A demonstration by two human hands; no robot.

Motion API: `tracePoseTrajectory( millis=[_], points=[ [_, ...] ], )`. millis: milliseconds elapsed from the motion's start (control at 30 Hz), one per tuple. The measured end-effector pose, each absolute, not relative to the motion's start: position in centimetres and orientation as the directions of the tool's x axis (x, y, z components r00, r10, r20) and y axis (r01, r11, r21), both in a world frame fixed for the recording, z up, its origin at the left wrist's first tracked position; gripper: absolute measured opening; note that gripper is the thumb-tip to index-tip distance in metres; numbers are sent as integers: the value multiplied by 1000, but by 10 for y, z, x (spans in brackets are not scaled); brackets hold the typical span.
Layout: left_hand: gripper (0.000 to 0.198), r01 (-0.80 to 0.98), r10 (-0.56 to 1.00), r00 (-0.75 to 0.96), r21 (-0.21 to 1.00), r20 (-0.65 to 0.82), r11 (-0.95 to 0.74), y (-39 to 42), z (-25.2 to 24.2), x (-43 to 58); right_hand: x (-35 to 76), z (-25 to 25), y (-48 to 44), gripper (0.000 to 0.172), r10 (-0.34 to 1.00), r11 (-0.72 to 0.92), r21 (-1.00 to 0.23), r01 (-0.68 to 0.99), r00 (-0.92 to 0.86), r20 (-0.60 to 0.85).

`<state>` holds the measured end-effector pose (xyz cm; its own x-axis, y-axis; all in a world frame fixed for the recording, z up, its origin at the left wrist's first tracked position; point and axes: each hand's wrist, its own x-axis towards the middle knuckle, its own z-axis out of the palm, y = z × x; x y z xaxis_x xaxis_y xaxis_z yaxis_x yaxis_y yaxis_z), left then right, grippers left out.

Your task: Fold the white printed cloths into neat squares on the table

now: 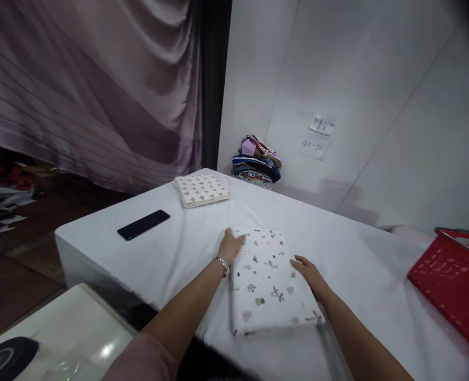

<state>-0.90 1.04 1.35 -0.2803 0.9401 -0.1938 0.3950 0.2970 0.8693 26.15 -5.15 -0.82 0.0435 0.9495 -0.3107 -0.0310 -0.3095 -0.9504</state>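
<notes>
Overall, a pale wall (361, 63) fills the far right of the room, and a mauve curtain (99, 79) hangs in folds at the far left, above a brown floor (24, 280). Between them and the person stretches the counter (349, 243), covered in white cloth that shows faint creases. At its right end a red basket (452, 280) is partly cut off by the view. A folded cloth (268, 280), white with small plant and bird prints, lies flat on the near middle of the counter, between the two hands. Beyond the counter's far edge, against the wall, rises a pile of clothes (257, 164); what carries it is hidden. Far left on the counter lies a smaller cloth (202, 189) with a repeated print, well apart from both hands. The left hand (231, 247) is at the folded cloth's far left corner, fingers half curled, thumb touching the top; whether it pinches the edge I cannot tell. The right hand (311, 278) rests along the right edge, loosely open, fingertips touching the fabric. A black phone (144, 225) lies left of them. Two paper notes (322, 125) cling to the wall, the lower reading "45-50". A bracelet (222, 265) circles the left wrist.
</notes>
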Motion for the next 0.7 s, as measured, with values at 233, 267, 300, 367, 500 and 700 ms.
tracePoseTrajectory(
  millis=[233, 267, 300, 367, 500, 700],
  points=[
    [76, 465, 921, -329, 813, -208, 350, 39, 16, -6, 260, -9, -53, 50, 954, -285, -956, -62, 78, -290],
    [74, 478, 922, -332, 807, -200, 347, 40, 16, -6, 259, -9, -54, 50, 957, -278, -958, -73, 66, -283],
    [72, 491, 923, -334, 801, -190, 342, 41, 15, -6, 259, -9, -54, 49, 960, -271, -959, -79, 53, -275],
    [68, 515, 929, -329, 793, -167, 325, 42, 12, -7, 259, -9, -54, 47, 964, -259, -962, -82, 41, -263],
    [66, 547, 940, -310, 783, -141, 297, 44, 7, -7, 261, -12, -54, 47, 967, -246, -966, -75, 54, -251],
    [73, 513, 940, -296, 801, -172, 308, 46, 9, -9, 263, -18, -51, 48, 969, -236, -968, -86, 52, -241]
  ],
)
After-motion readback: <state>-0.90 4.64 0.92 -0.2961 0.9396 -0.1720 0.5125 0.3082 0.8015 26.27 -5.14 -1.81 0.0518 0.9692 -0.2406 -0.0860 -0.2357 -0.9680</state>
